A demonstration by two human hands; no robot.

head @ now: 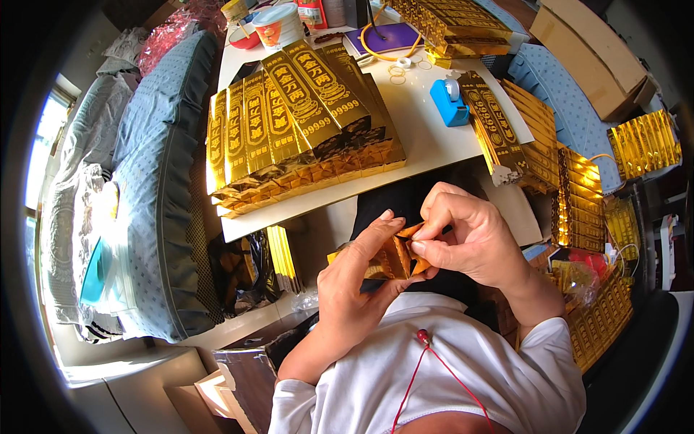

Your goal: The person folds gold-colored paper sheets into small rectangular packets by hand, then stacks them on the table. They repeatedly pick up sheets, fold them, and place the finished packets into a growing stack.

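A small gold foil paper box (391, 259), its near end flap unfolded, is held above my lap. My left hand (358, 271) wraps around its body. My right hand (461, 233) pinches an orange-gold end flap between thumb and fingers. Beyond my hands, gold foil boxes with printed characters (282, 114) are stacked in layers on the white table (423, 146). A blue tape dispenser (450, 103) stands to their right, beside a bundle of flat printed gold foil cartons (490, 122) at the table's edge.
A purple book (387, 33), a yellow cable loop and a plastic tub (277, 26) lie at the far side. More gold boxes (583, 198) are piled at right near a cardboard box (591, 54). A blue-covered sofa (157, 179) runs along the left; an open dark carton (249, 380) stands below.
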